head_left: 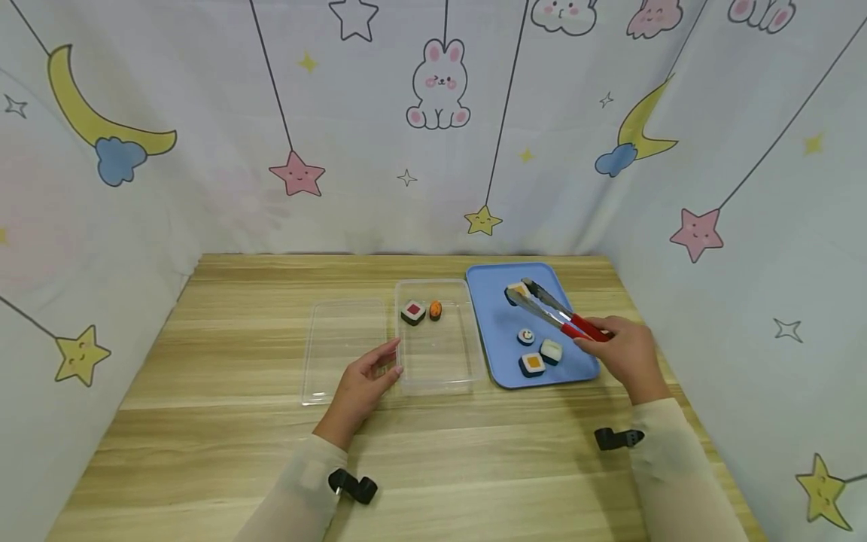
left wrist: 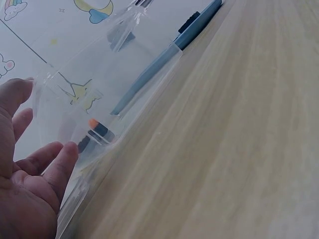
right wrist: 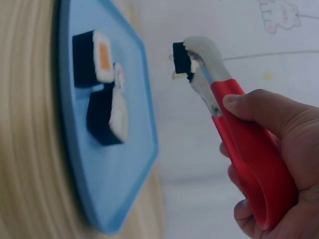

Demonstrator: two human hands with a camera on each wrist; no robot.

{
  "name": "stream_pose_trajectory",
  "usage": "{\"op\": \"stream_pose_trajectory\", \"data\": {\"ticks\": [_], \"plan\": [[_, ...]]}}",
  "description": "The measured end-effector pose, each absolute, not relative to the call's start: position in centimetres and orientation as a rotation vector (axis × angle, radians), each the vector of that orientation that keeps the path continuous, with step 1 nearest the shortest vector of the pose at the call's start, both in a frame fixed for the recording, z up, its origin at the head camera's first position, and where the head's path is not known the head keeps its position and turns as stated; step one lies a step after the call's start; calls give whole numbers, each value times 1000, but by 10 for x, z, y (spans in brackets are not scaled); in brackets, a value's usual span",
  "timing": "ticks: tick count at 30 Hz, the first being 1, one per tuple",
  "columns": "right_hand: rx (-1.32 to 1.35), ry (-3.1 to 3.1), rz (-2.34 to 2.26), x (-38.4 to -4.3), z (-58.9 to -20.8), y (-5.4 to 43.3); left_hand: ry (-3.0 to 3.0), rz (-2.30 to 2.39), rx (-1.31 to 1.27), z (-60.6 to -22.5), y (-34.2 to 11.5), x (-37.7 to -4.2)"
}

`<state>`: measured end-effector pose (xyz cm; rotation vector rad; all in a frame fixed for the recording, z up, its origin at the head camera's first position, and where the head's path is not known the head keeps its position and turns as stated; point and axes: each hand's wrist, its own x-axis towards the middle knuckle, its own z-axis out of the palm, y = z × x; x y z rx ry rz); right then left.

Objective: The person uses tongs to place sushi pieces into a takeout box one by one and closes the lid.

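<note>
My right hand [head_left: 626, 357] grips red-handled metal tongs [right wrist: 249, 144]. The tips of the tongs pinch a toy sushi roll [right wrist: 181, 58], raised above the blue tray [head_left: 497, 331] in the right wrist view. Lower on that tray lie a small round roll [head_left: 525, 336], a white-topped roll [head_left: 552, 351] and an orange-centred roll [head_left: 532, 364]. With fairly straight fingers, my left hand [head_left: 362, 388] touches the left wall of a clear plastic box [head_left: 440, 373]. Inside the box sit a red-centred roll [head_left: 413, 312] and an orange-topped sushi [head_left: 436, 309].
A clear lid [head_left: 342, 331] lies on the wooden table [head_left: 230, 361], left of the box. The tray stands close to the box's right side. Behind the table and along both sides hangs a printed curtain [head_left: 366, 218].
</note>
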<state>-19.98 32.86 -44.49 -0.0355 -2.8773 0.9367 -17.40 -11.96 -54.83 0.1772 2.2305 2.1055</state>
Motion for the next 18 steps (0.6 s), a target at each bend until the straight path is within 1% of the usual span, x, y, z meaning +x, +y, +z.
{"op": "stream_pose_trajectory", "data": {"ticks": [7, 18], "plan": [[67, -2881, 1020, -210, -435, 298, 2255, 2088, 185, -550, -120, -174], [382, -2950, 957, -225, -435, 233, 2264, 2101, 202, -550, -119, -174]]}}
